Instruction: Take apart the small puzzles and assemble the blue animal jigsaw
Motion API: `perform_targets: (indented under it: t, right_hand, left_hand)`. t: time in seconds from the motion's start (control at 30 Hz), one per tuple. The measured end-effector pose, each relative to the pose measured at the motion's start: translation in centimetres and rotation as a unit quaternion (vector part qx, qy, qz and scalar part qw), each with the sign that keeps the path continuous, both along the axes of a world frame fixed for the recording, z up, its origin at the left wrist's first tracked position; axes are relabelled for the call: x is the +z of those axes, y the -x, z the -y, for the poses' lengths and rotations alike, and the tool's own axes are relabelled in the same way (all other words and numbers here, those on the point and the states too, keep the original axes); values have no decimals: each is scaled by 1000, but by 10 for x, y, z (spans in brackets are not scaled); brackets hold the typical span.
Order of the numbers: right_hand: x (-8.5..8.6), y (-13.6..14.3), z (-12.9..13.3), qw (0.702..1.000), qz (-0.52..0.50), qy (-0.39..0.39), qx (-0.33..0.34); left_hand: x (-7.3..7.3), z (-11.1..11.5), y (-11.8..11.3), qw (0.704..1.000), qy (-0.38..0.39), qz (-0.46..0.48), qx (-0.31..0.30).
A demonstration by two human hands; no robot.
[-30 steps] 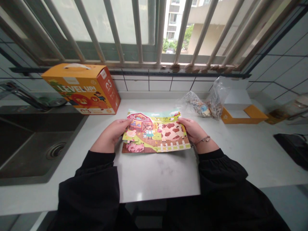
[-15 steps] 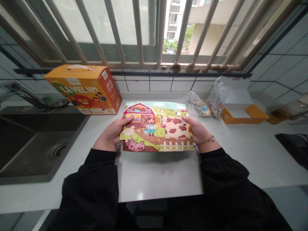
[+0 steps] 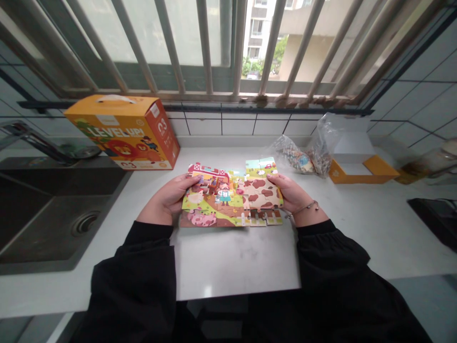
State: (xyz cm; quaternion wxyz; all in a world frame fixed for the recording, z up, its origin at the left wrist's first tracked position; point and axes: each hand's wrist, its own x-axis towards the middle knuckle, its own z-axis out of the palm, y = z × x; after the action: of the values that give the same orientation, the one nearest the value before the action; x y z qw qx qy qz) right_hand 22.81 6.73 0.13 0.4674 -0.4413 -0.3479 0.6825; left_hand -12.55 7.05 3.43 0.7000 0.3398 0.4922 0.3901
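Note:
A jigsaw puzzle (image 3: pixel 228 202) with a farm picture is between my hands, over the counter. It shows a barn, a farmer, a spotted cow, a pig and a white fence. My left hand (image 3: pixel 173 193) grips its left edge, thumb on top. On the right edge, my right hand (image 3: pixel 291 193) holds the cow side with the thumb on the printed face. The puzzle is buckling: the barn part folds and dips in the middle, and gaps show between pieces along the top and by the fence. The fingers beneath are hidden.
An orange carton (image 3: pixel 123 136) with a handle stands at the back left, near the sink (image 3: pixel 85 228) and faucet (image 3: pixel 39 140). At the back right lie a clear plastic bag (image 3: pixel 307 159) of puzzle pieces and an open orange box (image 3: pixel 357 174). A barred window (image 3: pixel 219 47) is behind the counter.
The puzzle was one nearly flat sheet; now it buckles and splits apart. The barn's roof has dropped and folded, and the fence pieces are shifting. My hands have barely moved.

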Motion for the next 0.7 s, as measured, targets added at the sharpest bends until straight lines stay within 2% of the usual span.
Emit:
perform_targets:
  t: [0.2, 0.4, 0.5, 0.6, 0.7]
  right_hand:
    - [-6, -1, -4, 1000, 15, 4, 5]
    - [-4, -3, -3, 997, -4, -69, 32]
    - [-7, -2, -5, 998, 55, -37, -19]
    - [-13, -2, -9, 990, 130, -19, -52]
    - [-17, -2, -10, 987, 148, -45, -44]
  left_hand:
    - [-9, -3, -2, 997, -3, -57, 46]
    - [0, 2, -4, 997, -73, 0, 18]
    - [-6, -3, -4, 990, -86, -96, 64]
    - [-20, -11, -2, 955, -108, -253, 109]
    - [-28, -16, 0, 940, -122, -310, 76]
